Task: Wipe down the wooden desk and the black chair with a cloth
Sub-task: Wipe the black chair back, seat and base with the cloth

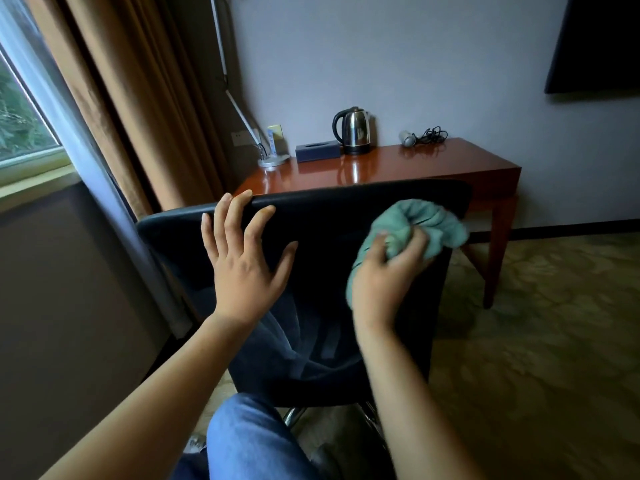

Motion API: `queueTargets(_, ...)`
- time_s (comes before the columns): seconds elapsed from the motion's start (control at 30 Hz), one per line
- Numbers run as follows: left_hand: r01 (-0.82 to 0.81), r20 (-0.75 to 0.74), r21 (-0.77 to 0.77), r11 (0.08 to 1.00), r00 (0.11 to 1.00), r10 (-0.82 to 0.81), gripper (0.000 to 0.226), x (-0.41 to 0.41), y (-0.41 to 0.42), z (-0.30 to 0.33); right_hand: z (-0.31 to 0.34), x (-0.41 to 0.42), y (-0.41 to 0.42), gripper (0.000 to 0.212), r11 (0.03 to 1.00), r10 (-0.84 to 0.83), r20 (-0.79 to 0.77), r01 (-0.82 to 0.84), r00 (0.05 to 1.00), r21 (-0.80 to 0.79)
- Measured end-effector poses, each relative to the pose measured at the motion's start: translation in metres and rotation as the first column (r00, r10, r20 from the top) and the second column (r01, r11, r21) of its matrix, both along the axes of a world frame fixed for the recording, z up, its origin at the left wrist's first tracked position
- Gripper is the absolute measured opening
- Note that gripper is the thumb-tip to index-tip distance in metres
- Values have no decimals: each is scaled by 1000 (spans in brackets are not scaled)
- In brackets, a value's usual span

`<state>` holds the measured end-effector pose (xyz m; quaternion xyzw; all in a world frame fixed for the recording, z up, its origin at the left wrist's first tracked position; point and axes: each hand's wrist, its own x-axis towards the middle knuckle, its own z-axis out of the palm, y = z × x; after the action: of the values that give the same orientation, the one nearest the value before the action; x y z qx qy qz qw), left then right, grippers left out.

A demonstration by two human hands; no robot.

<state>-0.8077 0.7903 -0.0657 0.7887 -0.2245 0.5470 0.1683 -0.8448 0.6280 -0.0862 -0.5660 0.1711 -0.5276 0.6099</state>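
Gripping a bunched teal cloth (420, 225), right hand (388, 271) has fingers curled round the wad and presses it against the back of the black chair (329, 220), near the upper right of the backrest; slightly motion-blurred. Left hand (242, 258) is released, fingers spread and straight, palm toward the chair back, fingertips reaching its top edge; cannot tell if palm is touching. Chair back faces the person, chrome base partly visible below, a blue-jeaned leg (249, 441) at bottom centre. Just beyond the chair stands the wooden desk (398, 164), glossy reddish top, against the wall. On the desk: steel electric kettle (353, 131) with black handle, dark tissue box (318, 151) just left of it, desk lamp (272, 161) base at the left end with its arm rising up the wall, hair dryer (408, 138) with coiled cord toward the right rear. Brown curtain (131, 98) and window (20, 112) at left, patterned carpet (536, 358) at right, dark wall-mounted screen (595, 43) upper right.
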Motion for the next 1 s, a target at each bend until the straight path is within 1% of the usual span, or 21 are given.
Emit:
queueTargets(0.07,11,-1,6,1000,1000,-11,62,0,1,1,-10,-5,61,39,980,128,-66,-136,990,-143)
queueTargets(0.1,17,-10,18,1000,1000,-17,64,0,4,3,-16,-7,82,44,959,197,-109,-215,974,-186)
queueTargets(0.13,22,-12,35,999,1000,-21,64,1,7,3,-20,-8,94,49,938,250,-137,-275,959,-210)
queueTargets(0.2,20,14,64,998,1000,-21,60,1,15,4,-27,-9,88,51,912,298,-157,-329,942,-247)
queueTargets(0.27,13,41,62,998,999,-15,54,2,17,5,-31,-11,59,48,910,273,-162,-309,948,-277)
queueTargets(0.3,15,40,50,999,999,-17,52,2,16,4,-34,-11,37,44,930,229,-158,-263,961,-257)
queueTargets(0.33,22,30,33,999,999,-23,52,2,14,4,-34,-12,12,40,955,180,-149,-209,972,-209)
queueTargets(0.4,34,3,13,999,999,-34,53,2,10,2,-27,-12,-39,38,993,97,-112,-103,989,-49)
queueTargets(0.47,32,9,21,999,999,-33,54,1,9,1,-13,-10,-78,41,995,17,-67,-11,998,96)
queueTargets(0.5,29,18,30,999,999,-30,54,1,7,2,-8,-7,-87,42,991,-21,-52,28,998,132)
queueTargets(0.57,29,15,38,999,999,-30,54,-1,4,2,-5,-1,-77,43,992,-48,-56,54,997,114)
queueTargets(0.63,30,7,19,999,1000,-30,54,-3,0,1,-19,6,-36,42,1000,-20,-105,20,994,1)
queueTargets(0.67,30,8,10,1000,1000,-30,53,-4,-1,2,-28,7,-9,42,997,16,-135,-26,991,-72)
queueTargets(0.73,23,8,7,1000,1000,-23,53,-4,-3,4,-48,2,43,47,964,146,-199,-184,969,-189)
queueTargets(0.77,17,4,6,1000,1000,-17,52,-4,-2,5,-58,-1,61,51,938,209,-236,-263,949,-227)
queueTargets(0.83,15,-1,7,1000,1000,-15,51,-5,2,4,-73,-8,69,55,900,297,-290,-368,910,-233)
queueTargets(0.87,18,2,10,1000,1000,-18,51,-5,4,3,-77,-10,60,54,897,305,-297,-378,905,-230)
queueTargets(0.9,23,6,12,1000,1000,-23,50,-4,6,3,-79,-9,43,52,908,277,-298,-350,914,-230)
queueTargets(0.97,32,-2,13,999,999,-32,51,-2,9,4,-77,-6,-5,44,959,173,-277,-227,945,-173)
queueTargets(1.0,35,-8,9,999,999,-35,51,-1,9,5,-72,-6,-34,42,980,131,-263,-165,956,-110)
